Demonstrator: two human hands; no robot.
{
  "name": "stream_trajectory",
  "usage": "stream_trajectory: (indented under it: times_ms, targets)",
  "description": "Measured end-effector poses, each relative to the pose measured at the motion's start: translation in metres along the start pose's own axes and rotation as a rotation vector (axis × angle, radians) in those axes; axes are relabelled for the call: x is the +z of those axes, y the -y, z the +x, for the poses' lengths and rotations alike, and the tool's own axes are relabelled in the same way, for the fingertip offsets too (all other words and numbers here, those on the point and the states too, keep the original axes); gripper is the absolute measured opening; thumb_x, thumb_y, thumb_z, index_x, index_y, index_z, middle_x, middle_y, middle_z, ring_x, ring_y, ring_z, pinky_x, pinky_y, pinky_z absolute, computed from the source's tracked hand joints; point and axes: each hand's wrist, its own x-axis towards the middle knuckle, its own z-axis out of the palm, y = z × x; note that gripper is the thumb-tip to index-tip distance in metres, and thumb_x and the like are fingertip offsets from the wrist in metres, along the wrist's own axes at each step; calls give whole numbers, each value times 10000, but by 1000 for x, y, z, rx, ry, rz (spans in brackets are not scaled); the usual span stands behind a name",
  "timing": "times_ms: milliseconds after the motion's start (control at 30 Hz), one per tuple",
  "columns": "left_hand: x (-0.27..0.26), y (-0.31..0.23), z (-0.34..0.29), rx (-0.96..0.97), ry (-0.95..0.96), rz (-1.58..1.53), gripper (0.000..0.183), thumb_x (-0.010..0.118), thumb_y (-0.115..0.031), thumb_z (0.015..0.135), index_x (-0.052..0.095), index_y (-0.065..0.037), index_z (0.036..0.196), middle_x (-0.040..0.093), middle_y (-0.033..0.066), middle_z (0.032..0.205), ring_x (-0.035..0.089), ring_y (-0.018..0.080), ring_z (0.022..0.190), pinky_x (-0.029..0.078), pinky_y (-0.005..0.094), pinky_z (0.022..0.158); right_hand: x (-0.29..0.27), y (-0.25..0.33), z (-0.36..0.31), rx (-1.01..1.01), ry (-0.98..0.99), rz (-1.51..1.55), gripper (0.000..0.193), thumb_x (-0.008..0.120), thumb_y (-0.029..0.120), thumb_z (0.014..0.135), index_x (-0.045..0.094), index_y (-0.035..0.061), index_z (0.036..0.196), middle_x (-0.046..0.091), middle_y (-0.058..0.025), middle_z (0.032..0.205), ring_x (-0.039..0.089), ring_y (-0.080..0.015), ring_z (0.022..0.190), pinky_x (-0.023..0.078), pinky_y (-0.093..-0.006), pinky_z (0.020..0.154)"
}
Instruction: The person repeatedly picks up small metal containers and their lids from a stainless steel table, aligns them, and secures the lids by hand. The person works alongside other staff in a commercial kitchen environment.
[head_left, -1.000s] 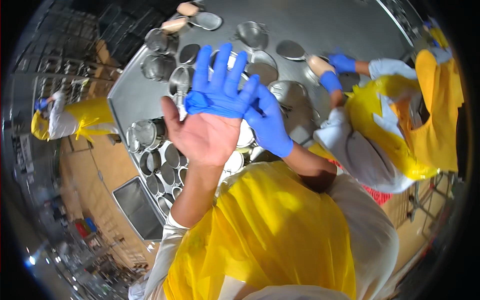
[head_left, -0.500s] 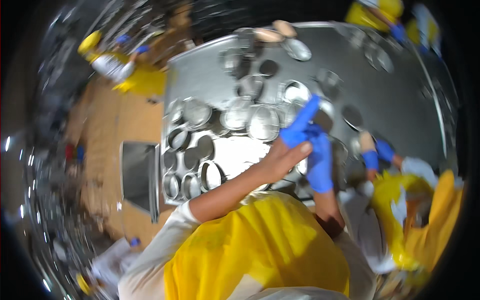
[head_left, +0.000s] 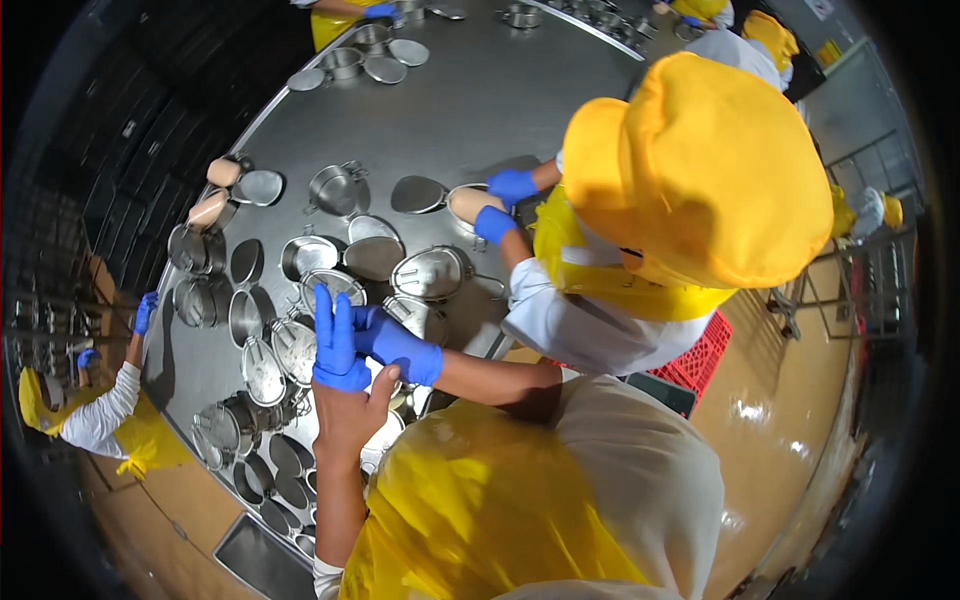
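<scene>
My left hand (head_left: pixel 342 400) is raised over the near part of the metal table with its fingers stretched out. A blue glove (head_left: pixel 338 345) covers those fingers, while the thumb and back of the hand are bare. From the right, my fully gloved right hand (head_left: pixel 405 350) reaches across and grips the glove around the left fingers; its fingertips are partly hidden. Under and beyond both hands lie several round metal moulds, one of them an open mould (head_left: pixel 308 257), with loose oval lids such as this lid (head_left: pixel 263 372).
A co-worker in a yellow cap (head_left: pixel 700 170) leans in close on my right, gloved hands at a mould holding a beige-pink block (head_left: pixel 470 205). More such blocks (head_left: pixel 208 208) stand at the table's left edge. A red crate (head_left: pixel 700 355) sits behind that co-worker. Another person (head_left: pixel 110 420) is at left.
My view has swung to the right, bringing the capped co-worker up close. Both hands stay together, the right one still at the left hand's glove.
</scene>
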Motion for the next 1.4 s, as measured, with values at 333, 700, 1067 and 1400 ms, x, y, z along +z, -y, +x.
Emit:
stream_trajectory:
  times_ms: [333, 700, 1067, 1400]
  targets:
    - [0, -19, 1, 127, 60, 125, 869, 718, -389, 932, 359, 46, 1594, 281, 320, 1675, 323, 491, 1538, 288, 517, 1237, 4, 26, -21, 93, 83, 349, 424, 711, 231, 991, 588, 69, 1364, 631, -21, 1225, 593, -125, 1121, 501, -339, 1002]
    - [13, -24, -7, 116, 110, 65, 875, 741, -356, 946, 328, 44, 1605, 249, 285, 1700, 252, 431, 1582, 234, 494, 1262, -24, -8, -4, -337, -62, -703, 412, 709, 293, 973, 687, 54, 1307, 707, -40, 1108, 599, -113, 977, 516, -318, 881]
    - [22, -37, -3, 91, 38, 80, 764, 715, -295, 956, 409, 55, 1562, 258, 283, 1701, 331, 409, 1552, 308, 469, 1216, -8, -14, -34, -562, 56, -403, 395, 678, 210, 912, 628, 22, 1256, 635, -28, 1095, 565, -130, 1027, 498, -320, 893]
    - [4, -43, -3, -134, -30, -544, 789, 681, -308, 997, 340, 80, 1593, 291, 211, 1705, 323, 316, 1563, 242, 429, 1261, 8, -3, -22, -129, 26, 39, 504, 569, 414, 1101, 539, 69, 1466, 627, 14, 1167, 562, -83, 1034, 511, -321, 904]
